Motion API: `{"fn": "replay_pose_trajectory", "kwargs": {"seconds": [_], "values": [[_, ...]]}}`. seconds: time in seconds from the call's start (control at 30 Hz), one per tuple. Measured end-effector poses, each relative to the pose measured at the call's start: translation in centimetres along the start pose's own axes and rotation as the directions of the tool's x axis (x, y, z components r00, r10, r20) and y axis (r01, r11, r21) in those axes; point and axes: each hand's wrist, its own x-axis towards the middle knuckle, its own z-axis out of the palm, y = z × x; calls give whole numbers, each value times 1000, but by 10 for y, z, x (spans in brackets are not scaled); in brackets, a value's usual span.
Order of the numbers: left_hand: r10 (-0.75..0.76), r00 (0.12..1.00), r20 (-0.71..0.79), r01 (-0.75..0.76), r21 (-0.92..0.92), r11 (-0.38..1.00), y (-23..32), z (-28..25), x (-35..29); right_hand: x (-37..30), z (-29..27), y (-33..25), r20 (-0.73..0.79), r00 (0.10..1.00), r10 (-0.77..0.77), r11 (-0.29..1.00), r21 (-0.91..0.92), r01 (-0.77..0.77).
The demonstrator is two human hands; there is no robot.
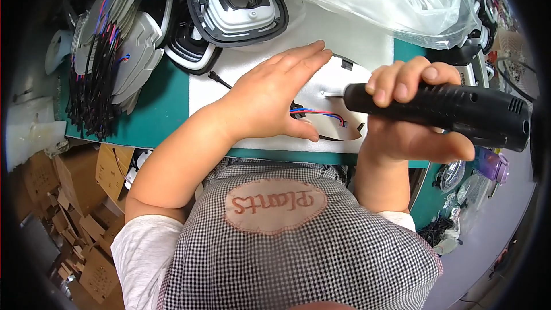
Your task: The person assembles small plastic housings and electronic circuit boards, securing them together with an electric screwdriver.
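Seemingly driving a fastener into the pale curved panel (340,78) with the black power screwdriver (445,107)

Gripping the power screwdriver in the curled right hand (402,135), bit (335,95) at or just above the panel; spreading the left hand (267,92) over the panel's left side, on the white mat (205,93). Probably calls next for keeping the bit square and the panel steady.

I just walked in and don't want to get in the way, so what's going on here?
A person's right hand grips a black power driver, its tip at the pale panel; whether it touches is hard to tell. The left hand lies spread over the panel, holding no tool. Red and blue wires show between the hands. Beyond are black-and-white frames and a clear plastic bag.
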Motion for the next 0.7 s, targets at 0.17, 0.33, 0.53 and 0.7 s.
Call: {"fn": "replay_pose_trajectory", "kwargs": {"seconds": [0.17,0.33,0.53,0.7], "values": [[-46,998,-40,53,176,983,9,-7,-4,4,-7,-44,49,998,-29,999,-15,30],[-28,998,-64,40,203,978,22,7,-5,-2,-24,-68,-41,998,-56,998,-36,55],[135,968,-211,-96,189,977,23,6,-20,-11,-30,-79,-98,993,-69,998,10,70],[250,891,-378,-149,276,950,26,-15,-62,-11,-26,-72,-131,990,-53,998,36,58]]}}
